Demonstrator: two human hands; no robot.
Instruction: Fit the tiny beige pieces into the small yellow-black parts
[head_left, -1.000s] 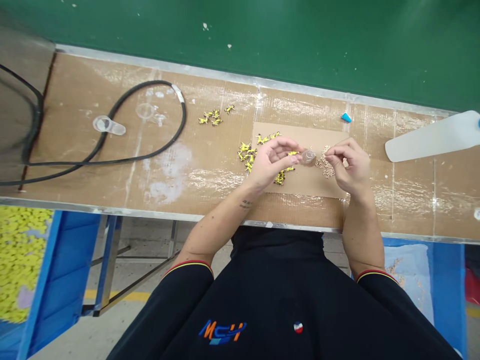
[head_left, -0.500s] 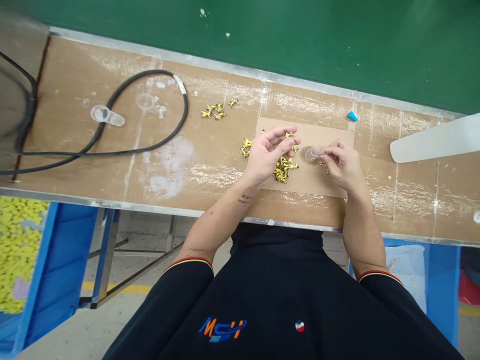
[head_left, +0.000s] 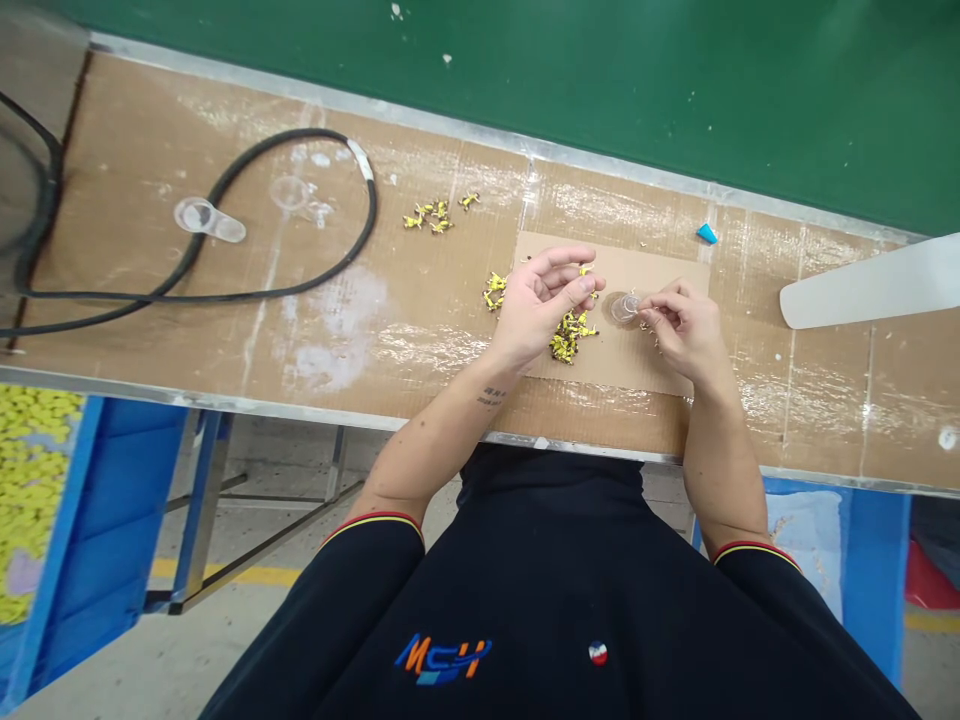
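Over the cardboard sheet [head_left: 622, 370], my left hand [head_left: 536, 300] is closed, thumb curled towards the fingers. At its fingertips is a small yellow figure [head_left: 585, 270] with dark ends. A pile of similar yellow figures [head_left: 566, 340] lies just below that hand, and a smaller group [head_left: 494, 290] sits against its left side. My right hand [head_left: 679, 325] is pinched beside a small clear round dish [head_left: 622, 308]. What its fingertips hold is too small to make out. Tiny pale bits lie under the right fingers.
More yellow figures [head_left: 429, 216] lie further left, near a looped black cable [head_left: 292, 295] and a clear plastic scoop-like piece [head_left: 210, 220]. A blue cone-shaped piece [head_left: 706, 233] and a white tube-like object [head_left: 870, 285] are right. A blue bin [head_left: 112, 500] of yellow pieces stands below left.
The yellow figure at my left fingertips has shifted slightly to the right. My right hand stays pinched by the clear dish. The view has shifted a little.
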